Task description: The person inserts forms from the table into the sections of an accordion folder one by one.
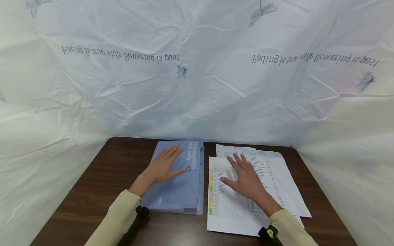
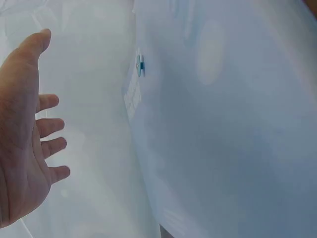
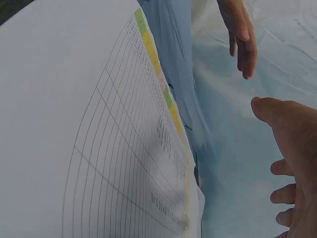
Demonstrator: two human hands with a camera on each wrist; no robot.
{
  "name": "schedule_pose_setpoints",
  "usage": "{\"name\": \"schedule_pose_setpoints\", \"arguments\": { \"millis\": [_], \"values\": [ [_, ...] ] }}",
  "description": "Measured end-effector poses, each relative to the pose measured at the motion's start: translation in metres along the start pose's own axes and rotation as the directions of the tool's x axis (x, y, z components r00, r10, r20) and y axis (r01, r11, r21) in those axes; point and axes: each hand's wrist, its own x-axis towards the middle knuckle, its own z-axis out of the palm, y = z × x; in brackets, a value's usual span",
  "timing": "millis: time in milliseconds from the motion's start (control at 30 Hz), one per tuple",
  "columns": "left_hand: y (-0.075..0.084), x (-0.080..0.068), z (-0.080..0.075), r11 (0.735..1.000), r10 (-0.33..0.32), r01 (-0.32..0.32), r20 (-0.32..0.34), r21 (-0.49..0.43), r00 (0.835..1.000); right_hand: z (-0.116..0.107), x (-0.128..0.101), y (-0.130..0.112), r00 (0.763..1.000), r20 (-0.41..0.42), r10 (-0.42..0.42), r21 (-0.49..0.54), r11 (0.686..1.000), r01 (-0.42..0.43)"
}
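Nearest me on the brown table (image 1: 80, 201), the printed papers (image 1: 227, 220) run lengthwise away from me, some skewed. Left of them, the blue folder (image 1: 181, 191) also points its long axis away. My right hand (image 1: 247, 179) hovers over the papers, my left hand (image 1: 163, 167) over the folder, fingers spread wide, covering parts of both. Beyond hangs wrinkled, lettered sheeting (image 1: 197, 106).

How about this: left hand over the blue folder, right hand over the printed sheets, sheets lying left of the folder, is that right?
The side is wrong: the head view shows the printed sheets lying right of the blue folder. The left hand is indeed over the folder, the right hand over the sheets.
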Motion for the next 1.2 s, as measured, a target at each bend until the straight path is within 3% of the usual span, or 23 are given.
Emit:
{"name": "schedule_pose_setpoints", "arguments": {
  "millis": [400, 767, 1200],
  "values": [
    [0.001, 0.027, 0.004, 0.999, 0.020, -0.017, 0.066, -0.046, 0.998, 0.018, 0.016, -0.017, 0.991, 0.084, -0.108, 0.124, 0.987, 0.097],
    [0.010, 0.041, 0.024, 0.992, 0.002, 0.013, 0.114, -0.125, 0.993, 0.043, 0.024, -0.024, 0.971, 0.170, -0.166, 0.189, 0.973, 0.133],
    [0.022, 0.047, 0.041, 0.991, -0.105, 0.115, 0.134, -0.073, 0.985, 0.060, 0.032, -0.025, 0.943, 0.258, -0.210, 0.179, 0.970, 0.166]
  ]
}}
